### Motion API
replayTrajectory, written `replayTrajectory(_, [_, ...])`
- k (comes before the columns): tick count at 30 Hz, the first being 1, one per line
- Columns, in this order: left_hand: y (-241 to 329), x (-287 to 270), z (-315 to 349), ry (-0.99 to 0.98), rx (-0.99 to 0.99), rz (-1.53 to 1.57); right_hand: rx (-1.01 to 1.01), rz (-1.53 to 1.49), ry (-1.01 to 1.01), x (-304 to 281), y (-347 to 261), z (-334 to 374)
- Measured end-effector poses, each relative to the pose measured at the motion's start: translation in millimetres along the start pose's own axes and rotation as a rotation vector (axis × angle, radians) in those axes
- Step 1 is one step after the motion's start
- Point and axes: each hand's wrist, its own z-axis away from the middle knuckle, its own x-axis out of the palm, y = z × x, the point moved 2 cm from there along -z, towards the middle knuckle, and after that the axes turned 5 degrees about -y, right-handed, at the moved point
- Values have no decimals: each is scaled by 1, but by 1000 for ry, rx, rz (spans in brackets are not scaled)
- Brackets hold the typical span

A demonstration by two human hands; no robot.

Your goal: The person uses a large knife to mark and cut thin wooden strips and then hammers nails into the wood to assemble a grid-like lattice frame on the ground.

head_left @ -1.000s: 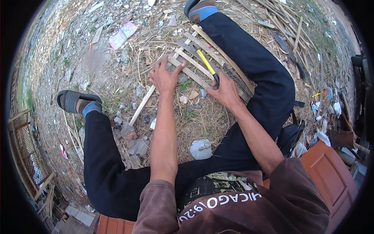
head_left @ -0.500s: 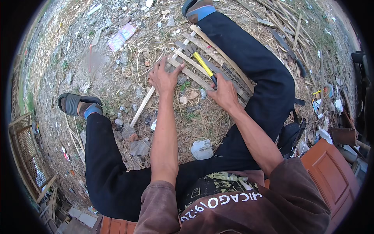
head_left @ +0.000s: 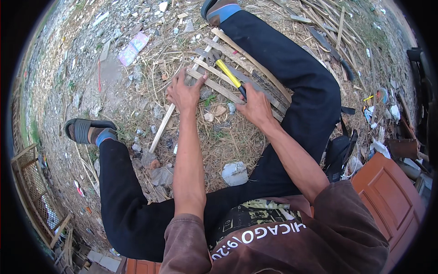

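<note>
My left hand [head_left: 184,94] has its fingers bent round the near end of a thin wooden slat [head_left: 220,87], where it crosses a long pale wooden strip [head_left: 163,127]. My right hand [head_left: 256,108] is closed on the black grip of a hammer [head_left: 226,72] with a yellow handle. The hammer's head lies low over the strips, pointing away to the left. My right thumb rests by the slat's right end. A second slat [head_left: 213,70] runs alongside, just beyond the first, partly near the hammer. Any nail under my left fingers is hidden.
Longer boards [head_left: 255,57] lie beside my right leg. At the far right are a machete [head_left: 326,43] with a dark handle and a pile of wooden strips [head_left: 340,27]. A whitish stone [head_left: 234,174] sits between my legs. Brown wooden panels [head_left: 388,196] lie behind me.
The whole view has shifted a little, so things appear slightly further left. Both hands, the hammer and the slats keep nearly the same places relative to each other.
</note>
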Motion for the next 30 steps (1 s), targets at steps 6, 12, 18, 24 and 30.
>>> replayTrajectory(6, [-3,2,-2,0,-10,-22,-8,42,23,3,2,0])
replayTrajectory(12, [-4,7,-4,12,13,-34,-9,56,46,-1,2,3])
replayTrajectory(18, [-7,5,-5,16,20,-40,63,-288,33,-39,-6,4])
replayTrajectory(24, [-5,6,-4,0,15,-39,142,-749,-50,-101,-9,-11])
replayTrajectory(30, [-10,4,-5,13,13,-59,136,-711,-60,-85,-6,-15])
